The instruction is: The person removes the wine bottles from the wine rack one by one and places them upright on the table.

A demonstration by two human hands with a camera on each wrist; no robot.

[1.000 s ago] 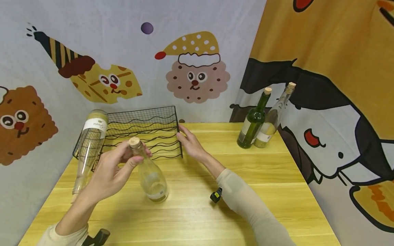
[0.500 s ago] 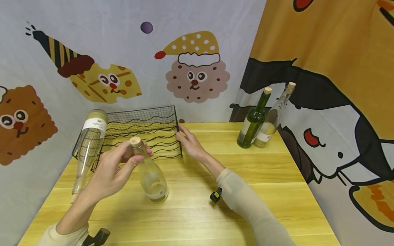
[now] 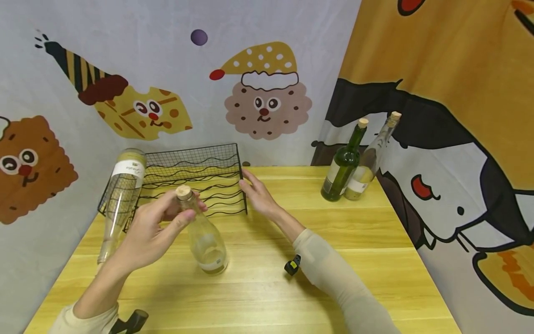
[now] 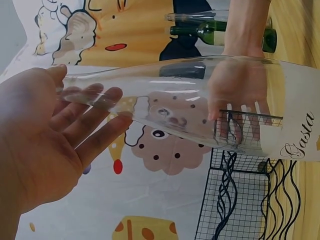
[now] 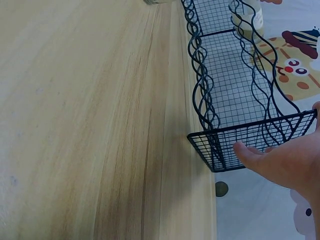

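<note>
My left hand (image 3: 146, 234) holds a clear, cork-stoppered glass bottle (image 3: 207, 246) by its neck, thumb on the near side and fingers behind. This bottle stands almost upright at the front of a black wire bottle rack (image 3: 193, 163). Its script label shows in the left wrist view. My right hand (image 3: 260, 199) rests against the rack's right end with fingers extended; in the right wrist view the thumb (image 5: 247, 154) lies on the mesh end panel. Another clear bottle (image 3: 127, 181) lies across the rack's left end, its neck toward me and partly hidden by my left wrist.
At the back right of the wooden table (image 3: 267, 297) stand a corked green bottle (image 3: 344, 162) and a corked clear bottle (image 3: 367, 169), side by side. A cartoon-printed cloth (image 3: 167, 60) hangs behind the rack, and an orange printed cloth (image 3: 450, 74) hangs along the right side.
</note>
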